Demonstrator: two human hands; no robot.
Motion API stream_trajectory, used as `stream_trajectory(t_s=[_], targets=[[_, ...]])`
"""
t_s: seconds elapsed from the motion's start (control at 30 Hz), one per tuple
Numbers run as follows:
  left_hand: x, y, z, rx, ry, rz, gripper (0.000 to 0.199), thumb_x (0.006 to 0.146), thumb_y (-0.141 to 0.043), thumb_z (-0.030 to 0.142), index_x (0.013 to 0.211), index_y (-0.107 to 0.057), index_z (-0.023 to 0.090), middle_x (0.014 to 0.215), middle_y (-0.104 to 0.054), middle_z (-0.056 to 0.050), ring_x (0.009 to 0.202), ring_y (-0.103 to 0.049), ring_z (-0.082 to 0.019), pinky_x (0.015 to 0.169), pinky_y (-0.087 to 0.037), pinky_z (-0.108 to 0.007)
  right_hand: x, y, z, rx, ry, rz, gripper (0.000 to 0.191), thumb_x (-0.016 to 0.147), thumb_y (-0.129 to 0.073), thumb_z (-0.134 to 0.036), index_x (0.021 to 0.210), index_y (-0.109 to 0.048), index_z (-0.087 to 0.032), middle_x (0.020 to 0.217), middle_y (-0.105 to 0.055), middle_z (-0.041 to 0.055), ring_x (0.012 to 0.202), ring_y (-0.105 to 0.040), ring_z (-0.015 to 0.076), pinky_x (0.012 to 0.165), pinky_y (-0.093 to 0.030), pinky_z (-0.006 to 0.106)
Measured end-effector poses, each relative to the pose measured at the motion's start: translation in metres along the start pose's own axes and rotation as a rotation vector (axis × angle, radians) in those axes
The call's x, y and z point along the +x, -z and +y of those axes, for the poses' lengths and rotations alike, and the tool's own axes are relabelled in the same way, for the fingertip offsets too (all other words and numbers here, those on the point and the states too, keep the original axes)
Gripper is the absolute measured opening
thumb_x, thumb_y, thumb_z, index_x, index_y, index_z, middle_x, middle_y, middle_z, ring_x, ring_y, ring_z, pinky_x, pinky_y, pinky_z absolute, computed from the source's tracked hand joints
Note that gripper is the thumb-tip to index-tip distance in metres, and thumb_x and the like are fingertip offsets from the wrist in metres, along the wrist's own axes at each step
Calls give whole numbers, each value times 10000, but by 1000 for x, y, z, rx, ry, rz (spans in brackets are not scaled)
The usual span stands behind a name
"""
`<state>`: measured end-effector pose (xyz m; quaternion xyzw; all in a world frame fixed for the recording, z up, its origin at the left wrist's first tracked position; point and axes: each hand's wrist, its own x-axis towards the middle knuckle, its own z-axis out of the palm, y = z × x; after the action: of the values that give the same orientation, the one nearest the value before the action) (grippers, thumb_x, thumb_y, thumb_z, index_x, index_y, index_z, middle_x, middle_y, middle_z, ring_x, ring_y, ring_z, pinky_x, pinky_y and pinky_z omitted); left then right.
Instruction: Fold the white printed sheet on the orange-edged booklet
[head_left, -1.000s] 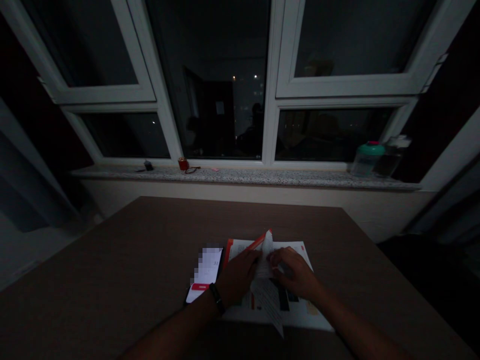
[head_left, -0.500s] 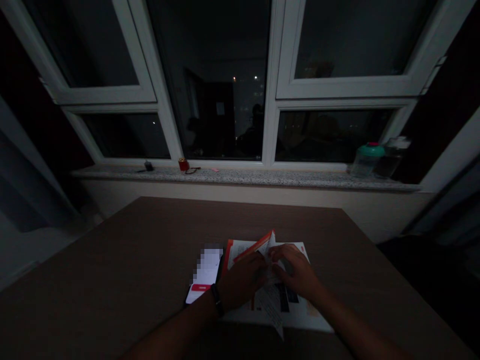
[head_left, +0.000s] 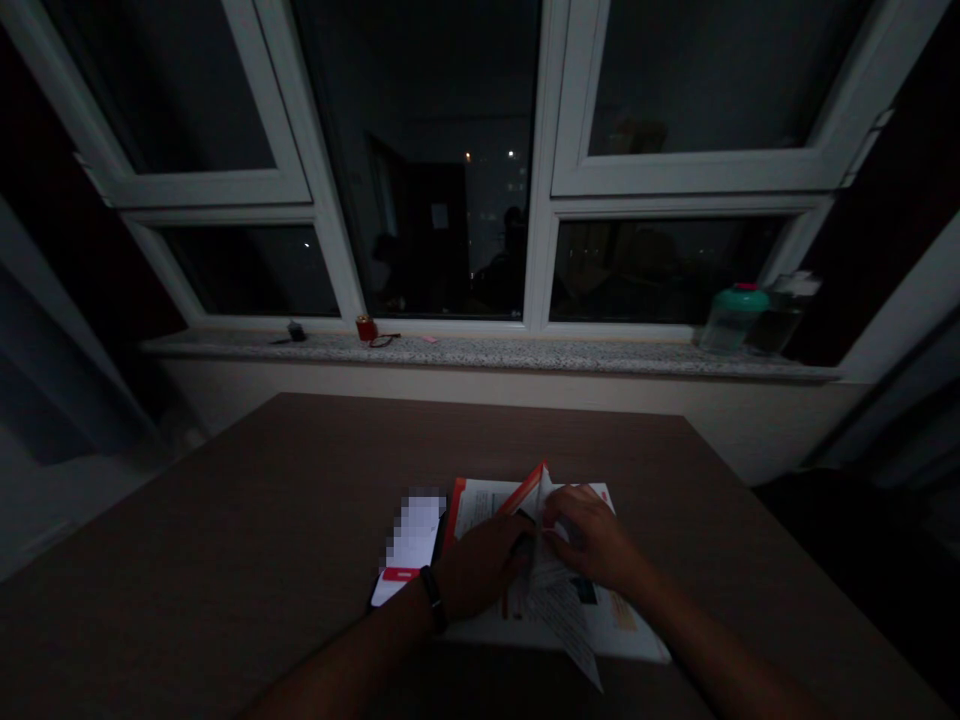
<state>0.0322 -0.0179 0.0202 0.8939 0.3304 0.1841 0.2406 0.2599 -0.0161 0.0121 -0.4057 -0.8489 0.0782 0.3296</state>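
Note:
A printed sheet of paper with an orange edge stands folded between my hands, one point up at the far side and a long triangular tip hanging toward me. My left hand, with a dark band on its wrist, is closed at the sheet's left side; its fingertips are partly hidden. On the other side my right hand pinches the paper between thumb and curled fingers. Beneath both lies a flat printed booklet or sheet with orange and dark blocks. A lit phone lies just left of it.
The brown table reaches toward a window. On the speckled sill are a small red container, a small dark bottle, eyeglasses and, at right, a green-lidded jug beside a clear bottle.
The folded sheet's near tip has swung to the right and slightly closer to me. My right hand has shifted a little right; my left hand has hardly moved.

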Motion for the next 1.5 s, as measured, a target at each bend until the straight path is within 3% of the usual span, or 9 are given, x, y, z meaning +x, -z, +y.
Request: stream_trajectory(t_s=[0.13,0.27,0.4,0.6,0.7,0.87,1.07,1.27,1.5], targets=[[-1,-1,-1,-7,-27,15,318,911,-548,137,1207,-479,232,1208,-565,-50,1111,-541,-206,970,-426,-330,0,0,1,50,30,2,135,804,-599,-148,913,-574,-224,994,-668,55,988,-582,235,880,-404,371],[-1,1,0,-20,-27,5,403,854,-629,139,1210,-472,245,1247,-549,-46,1181,-502,-216,997,-408,-333,2,0,0,76,59,-49,166,805,-590,-131,937,-571,-229,959,-672,36,932,-591,215,865,-404,360],[-1,2,1,-10,-15,-10,382,860,-632,180,1201,-473,247,1231,-564,-33,1152,-521,-219,979,-415,-334,4,3,-2,71,45,-104,164,784,-602,-128,910,-568,-227,913,-663,23,881,-589,213,823,-397,357],[0,2,-1,51,-7,37,278,919,-568,203,1184,-487,228,1195,-573,-50,1112,-530,-223,970,-419,-340,3,6,-2,71,53,-95,151,777,-598,-125,885,-553,-221,918,-656,21,916,-579,211,877,-382,363],[0,1,-2,119,-16,43,218,945,-536,188,1158,-506,224,1155,-583,-45,1110,-530,-226,1026,-382,-391,3,6,-2,40,53,-86,128,796,-582,-139,894,-553,-218,890,-652,24,878,-579,208,849,-384,357],[0,0,-5,221,-50,34,319,915,-587,166,1213,-512,252,1211,-549,-40,1183,-494,-234,1125,-252,-492,4,9,-3,20,46,-114,130,808,-580,-146,913,-561,-220,901,-663,25,869,-596,207,843,-386,362],[0,0,-9,348,-41,24,441,908,-604,172,1313,-493,304,1311,-504,-57,1274,-429,-269,1136,-198,-566,2,8,0,24,18,-105,131,811,-574,-159,926,-584,-223,945,-680,46,947,-604,230,871,-426,373],[-1,2,-10,403,18,11,482,918,-521,93,1334,-490,334,1435,-453,-28,1344,-359,-285,1128,-206,-598,-5,7,5,43,-46,-134,124,818,-566,-171,927,-582,-229,928,-683,29,878,-636,201,802,-466,319],[-2,0,-13,404,53,20,502,917,-612,297,1389,-442,312,1481,-413,-47,1363,-333,-311,1127,-189,-626,-11,13,7,111,-113,-149,108,834,-543,-158,908,-574,-231,878,-674,3,783,-639,164,730,-462,268]])
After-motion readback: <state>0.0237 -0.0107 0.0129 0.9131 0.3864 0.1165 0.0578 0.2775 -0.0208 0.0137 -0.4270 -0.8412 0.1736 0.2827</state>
